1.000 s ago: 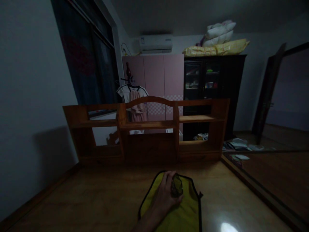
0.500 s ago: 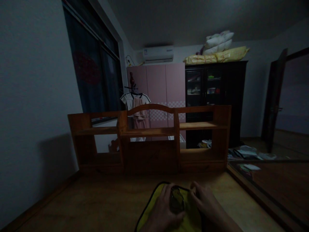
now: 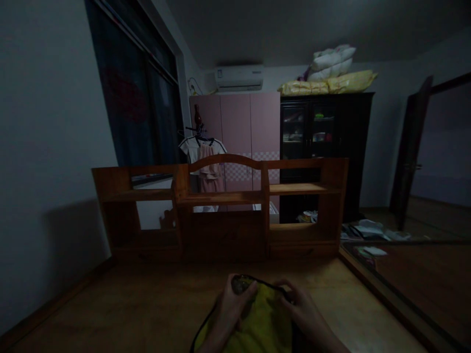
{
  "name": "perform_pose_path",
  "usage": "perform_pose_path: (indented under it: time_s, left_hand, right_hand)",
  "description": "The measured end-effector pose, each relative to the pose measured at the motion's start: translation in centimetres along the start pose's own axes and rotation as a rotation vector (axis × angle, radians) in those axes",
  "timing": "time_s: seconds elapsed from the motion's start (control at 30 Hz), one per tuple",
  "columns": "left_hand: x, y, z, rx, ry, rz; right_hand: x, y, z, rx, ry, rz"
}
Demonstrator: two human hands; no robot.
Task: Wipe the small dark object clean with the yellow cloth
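Note:
A yellow cloth bag [image 3: 259, 323] with a dark trim lies on the wooden desk [image 3: 147, 314] at the bottom middle of the view. My left hand [image 3: 230, 306] is closed on a small dark roundish thing [image 3: 241, 283] at the bag's upper left edge. My right hand [image 3: 300, 309] is closed on the bag's upper right edge, fingers curled over the dark trim. The room is dim, so I cannot make out what the small dark thing is.
A wooden shelf unit [image 3: 221, 201] stands along the desk's back edge. Behind it are a pink wardrobe [image 3: 239, 132], a dark cabinet [image 3: 324, 137] with bedding on top, hanging clothes [image 3: 204, 157] and an air conditioner [image 3: 239, 77]. An open door [image 3: 408, 152] is at right.
My right hand came into view and took the bag's right edge. My left hand moved the small dark thing up and left to the bag's top edge. The bag's top is now bunched between both hands.

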State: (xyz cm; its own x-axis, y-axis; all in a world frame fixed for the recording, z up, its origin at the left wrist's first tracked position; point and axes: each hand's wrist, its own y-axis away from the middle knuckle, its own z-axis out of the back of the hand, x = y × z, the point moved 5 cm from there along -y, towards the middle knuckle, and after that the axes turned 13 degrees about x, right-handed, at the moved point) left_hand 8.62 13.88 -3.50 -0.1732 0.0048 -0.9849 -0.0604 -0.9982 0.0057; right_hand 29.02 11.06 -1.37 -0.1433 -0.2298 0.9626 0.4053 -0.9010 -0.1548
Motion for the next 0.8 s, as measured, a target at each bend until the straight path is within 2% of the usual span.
perform_pose_path:
  time_s: [0.1, 0.23, 0.33, 0.4, 0.5, 0.63, 0.8]
  left_hand:
    - [-0.1, -0.1, -0.1, -0.008, -0.071, -0.095]
    - [-1.6, 0.8, -0.9, 0.019, -0.08, -0.292]
    - [-2.9, 2.0, -1.4, 0.051, -0.135, -0.366]
    - [-3.6, 2.8, -1.7, 0.07, -0.213, -0.398]
    - [-4.1, 3.6, -2.2, 0.101, -0.343, -0.429]
    - [-3.5, 3.5, -2.7, 0.129, -0.477, -0.421]
    - [-2.8, 2.9, -2.5, 0.112, -0.538, -0.357]
  right_hand:
    - [0.2, -0.1, 0.6, -0.081, 0.002, -0.018]
    - [0.0, -0.1, 1.5, -0.174, 0.033, -0.067]
    - [-0.9, -0.2, 1.8, -0.182, 0.022, -0.138]
    - [-1.7, -0.2, 2.0, -0.194, 0.09, -0.197]
    - [-2.0, 0.0, 2.3, -0.219, 0.296, -0.23]
    - [-2.0, 0.1, 2.3, -0.215, 0.52, -0.249]
    - [-2.1, 0.0, 2.3, -0.199, 0.572, -0.211]
